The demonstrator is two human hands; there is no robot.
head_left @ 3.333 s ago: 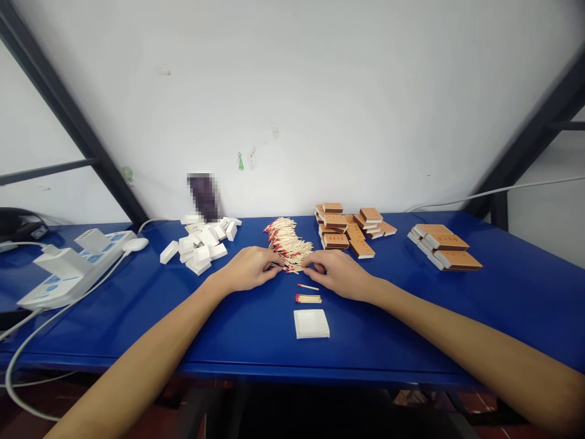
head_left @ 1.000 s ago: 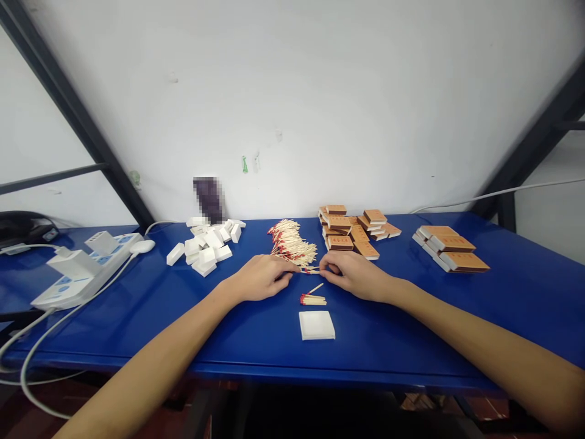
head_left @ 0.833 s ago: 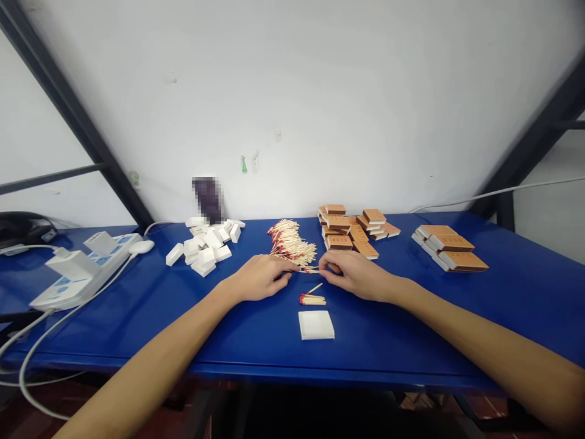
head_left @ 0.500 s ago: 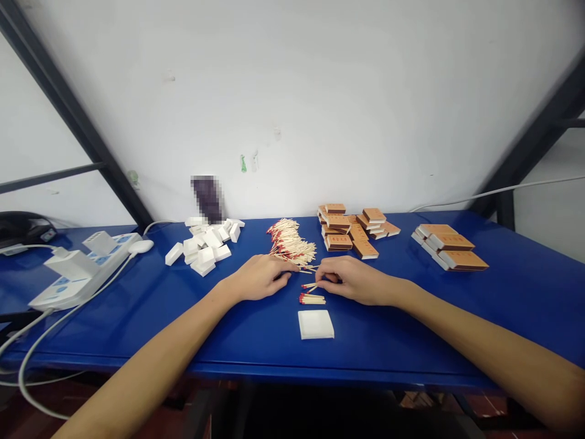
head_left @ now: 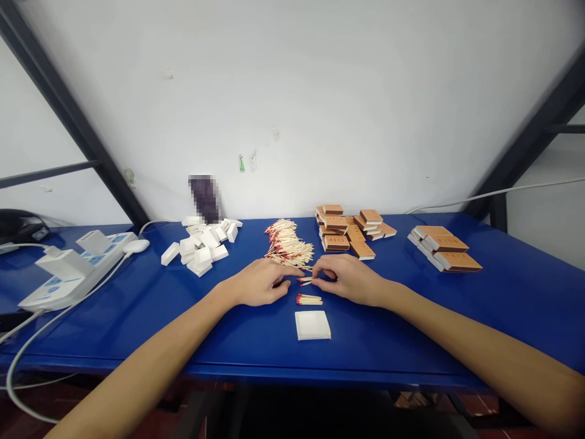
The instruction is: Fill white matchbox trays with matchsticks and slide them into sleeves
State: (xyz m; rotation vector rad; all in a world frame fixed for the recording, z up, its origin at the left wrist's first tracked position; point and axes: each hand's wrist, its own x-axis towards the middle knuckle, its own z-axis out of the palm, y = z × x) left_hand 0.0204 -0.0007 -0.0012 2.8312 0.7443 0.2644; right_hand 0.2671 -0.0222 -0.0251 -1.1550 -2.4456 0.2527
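Observation:
My left hand (head_left: 262,281) rests on the blue table, thumb and index finger apart, the index fingertip beside a few matches. Across from it, my right hand (head_left: 350,278) has its thumb and index finger on the ends of those loose matches (head_left: 305,280). A small row of red-headed matches (head_left: 309,300) lies just below the hands. Nearer the table edge sits a white matchbox tray (head_left: 312,325). Behind my hands is a large heap of matches (head_left: 287,242).
White trays (head_left: 205,241) are piled at the back left beside a blurred dark object (head_left: 205,198). Orange matchboxes (head_left: 350,231) are heaped at the back centre-right; more matchboxes (head_left: 445,246) are stacked farther right. A power strip (head_left: 77,274) with cables occupies the left of the blue table (head_left: 150,317).
My right hand has moved down slightly, and the loose matches at its fingertips now lie closer together. My left index finger reaches nearer to them, with the thumb lower.

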